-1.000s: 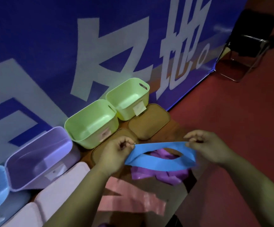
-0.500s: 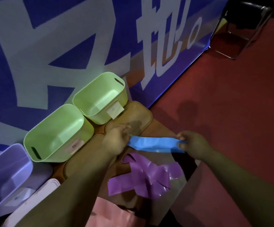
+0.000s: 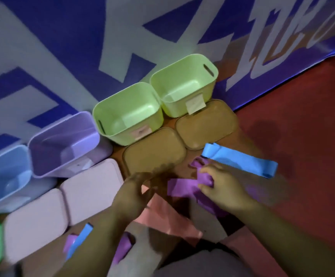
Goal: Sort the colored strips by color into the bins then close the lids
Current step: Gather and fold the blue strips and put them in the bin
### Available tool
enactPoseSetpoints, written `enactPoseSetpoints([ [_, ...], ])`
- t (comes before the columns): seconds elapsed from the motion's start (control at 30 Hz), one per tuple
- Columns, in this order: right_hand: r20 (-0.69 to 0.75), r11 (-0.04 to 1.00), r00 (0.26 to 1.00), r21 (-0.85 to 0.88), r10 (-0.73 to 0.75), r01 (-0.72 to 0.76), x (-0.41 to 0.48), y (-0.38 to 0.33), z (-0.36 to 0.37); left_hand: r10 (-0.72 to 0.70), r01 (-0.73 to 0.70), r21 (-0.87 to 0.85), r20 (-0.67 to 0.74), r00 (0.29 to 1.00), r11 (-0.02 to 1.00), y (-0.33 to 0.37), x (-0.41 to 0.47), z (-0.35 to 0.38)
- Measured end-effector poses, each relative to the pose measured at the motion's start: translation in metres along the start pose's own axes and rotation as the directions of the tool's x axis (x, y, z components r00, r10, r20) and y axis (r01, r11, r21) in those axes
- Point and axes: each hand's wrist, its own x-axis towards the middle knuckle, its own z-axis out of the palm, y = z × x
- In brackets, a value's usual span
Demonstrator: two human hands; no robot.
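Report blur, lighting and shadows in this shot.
Head view: dim, with motion blur throughout; the left hand is smeared worst, the blue bin streaked at the left edge; the right hand gripping the purple strip reads clearer; shadows on the red floor.

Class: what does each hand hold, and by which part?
The right hand grips the purple strips at their bunched middle; the left hand is too blurred to tell.

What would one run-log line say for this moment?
right hand: grips crumpled purple plastic strips | left hand: blurred, grip unclear | folded blue plastic strip: lying loose | lilac plastic bin: lid off
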Motion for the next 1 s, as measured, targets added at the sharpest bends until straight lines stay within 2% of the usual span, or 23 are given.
enactPoseSetpoints([
  [0.13, 0.179, 0.990, 0.974, 0.053, -0.139, 0.132, -0.005, -0.067, 0.058, -0.140, 0.143, 0.013, -0.121, 0.983, 0.990, -0.061, -0.073, -0.019],
  [0.23, 0.321, 0.972, 0.923, -0.027, -0.213, 0.233, -0.014, -0.112, 0.102, -0.303, 0.304, -0.025, -0.182, 0.935, 0.952, -0.103, -0.126, -0.034],
  [0.4, 0.429, 0.944, 0.862, -0.057, -0.271, 0.325, -0.029, -0.173, 0.167, -0.427, 0.400, -0.159, -0.209, 0.880, 0.902, -0.169, -0.194, -0.046],
  [0.5, 0.483, 0.942, 0.836, -0.062, -0.261, 0.330, -0.032, -0.200, 0.199, -0.461, 0.430, -0.174, -0.228, 0.858, 0.886, -0.200, -0.220, -0.047],
  [0.6, 0.541, 0.936, 0.806, -0.093, -0.240, 0.340, -0.033, -0.215, 0.227, -0.461, 0.429, -0.190, -0.171, 0.871, 0.883, -0.222, -0.232, -0.041],
  [0.73, 0.602, 0.842, 0.766, -0.275, -0.225, 0.464, -0.032, -0.231, 0.247, -0.471, 0.447, -0.282, -0.023, 0.882, 0.849, -0.240, -0.236, -0.029],
  [0.83, 0.618, 0.794, 0.761, -0.354, -0.198, 0.494, -0.031, -0.234, 0.258, -0.484, 0.455, -0.313, -0.016, 0.875, 0.833, -0.248, -0.230, -0.025],
  [0.93, 0.582, 0.840, 0.794, -0.334, -0.173, 0.428, -0.029, -0.231, 0.259, -0.502, 0.478, -0.295, -0.008, 0.865, 0.827, -0.255, -0.222, -0.024],
  [1.0, 0.575, 0.877, 0.808, -0.315, -0.127, 0.362, -0.027, -0.232, 0.256, -0.446, 0.431, -0.232, -0.017, 0.895, 0.872, -0.262, -0.219, -0.023],
])
